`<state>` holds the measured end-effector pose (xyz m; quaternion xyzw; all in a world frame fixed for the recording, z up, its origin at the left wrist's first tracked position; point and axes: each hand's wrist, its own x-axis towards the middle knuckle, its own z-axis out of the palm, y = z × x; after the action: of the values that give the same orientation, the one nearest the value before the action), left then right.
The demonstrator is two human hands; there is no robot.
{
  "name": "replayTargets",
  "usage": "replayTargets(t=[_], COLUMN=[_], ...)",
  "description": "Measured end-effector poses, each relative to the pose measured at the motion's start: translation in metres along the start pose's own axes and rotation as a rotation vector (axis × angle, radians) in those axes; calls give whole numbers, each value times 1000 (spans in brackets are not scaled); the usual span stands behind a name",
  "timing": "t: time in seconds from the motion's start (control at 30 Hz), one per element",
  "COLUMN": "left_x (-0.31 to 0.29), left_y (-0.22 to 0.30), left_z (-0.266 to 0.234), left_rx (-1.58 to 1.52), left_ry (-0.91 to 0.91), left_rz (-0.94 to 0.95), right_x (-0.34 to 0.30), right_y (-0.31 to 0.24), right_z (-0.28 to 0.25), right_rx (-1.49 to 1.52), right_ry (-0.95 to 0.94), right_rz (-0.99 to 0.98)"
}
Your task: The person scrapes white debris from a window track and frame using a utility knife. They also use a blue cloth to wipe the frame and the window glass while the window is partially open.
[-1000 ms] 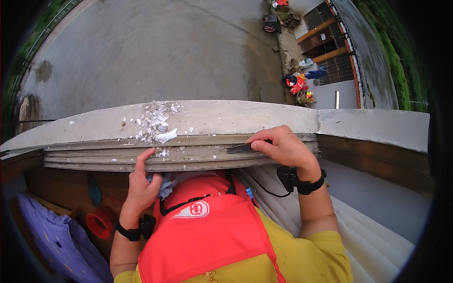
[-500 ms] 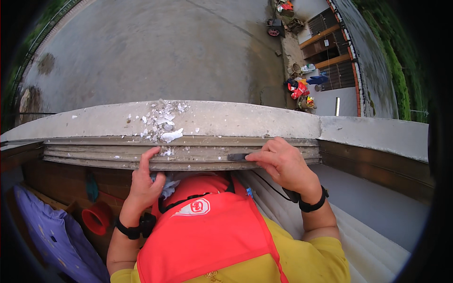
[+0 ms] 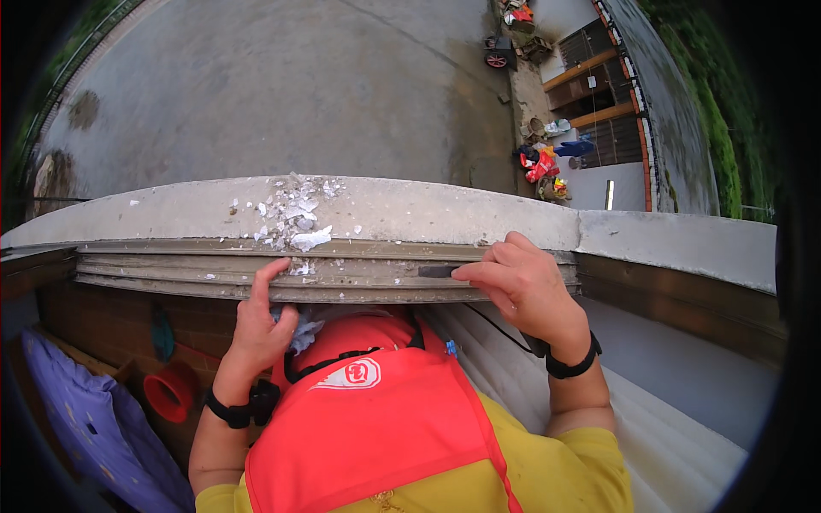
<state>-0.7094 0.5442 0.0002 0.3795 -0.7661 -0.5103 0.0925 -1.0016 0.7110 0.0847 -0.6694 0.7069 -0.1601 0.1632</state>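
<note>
A window sill track (image 3: 368,272) with several grooves runs across in front of me, dusty and dotted with white flakes. Between thumb and fingers, my right hand (image 3: 523,286) pinches a small flat dark strip (image 3: 437,271), which lies along a groove. My left hand (image 3: 263,323) is at the track's inner edge, its index finger reaching onto the grooves beside the flakes. A crumpled pale blue cloth (image 3: 305,332) bunches under its thumb; the other fingers are hidden. Peeled white paint flakes (image 3: 295,209) heap on the concrete ledge (image 3: 445,209) beyond the track.
Window frame sides (image 3: 676,295) border the opening at right and left. Far below lies a wet concrete yard (image 3: 299,94), with a low building and a cart (image 3: 498,53). Indoors at left are a red bucket-like container (image 3: 171,393) and purple fabric (image 3: 94,419); a white curtain (image 3: 513,376) hangs at right.
My right hand and the dark strip have shifted slightly to the right along the track. The left hand stays in nearly the same place, and the view has tilted a little.
</note>
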Motion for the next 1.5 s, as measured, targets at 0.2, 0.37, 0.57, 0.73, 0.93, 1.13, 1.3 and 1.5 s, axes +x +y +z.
replayTargets(t=[0.2, 0.37, 0.57, 0.73, 0.93, 1.13, 1.3, 1.5], left_x=[0, 0, -2, 0, 1, 0, 0, -2], left_y=[3, 1, 4, 0, 2, 2, 5, 0], left_z=[-1, 0, -2, 0, 0, -2, -2, -5], left_rx=[-46, -11, -35, -22, -34, -60, -32, -43], left_ry=[-36, -17, -49, -26, -9, -48, -59, -49], left_rz=[-64, -52, -108, -62, -29, -86, -116, -99], right_x=[4, 15, 5, 10, 15, 13, 13, 24], right_y=[-12, -28, -12, -10, -16, -13, -20, -21], right_z=[25, 40, 5, 3, 25, 14, 24, 20], right_rx=[-132, -54, -213, -200, -179, -125, -230, -141], right_ry=[15, 41, -30, 1, 5, -48, -21, -87], right_rz=[1, -8, -27, -98, -106, -64, -158, -64])
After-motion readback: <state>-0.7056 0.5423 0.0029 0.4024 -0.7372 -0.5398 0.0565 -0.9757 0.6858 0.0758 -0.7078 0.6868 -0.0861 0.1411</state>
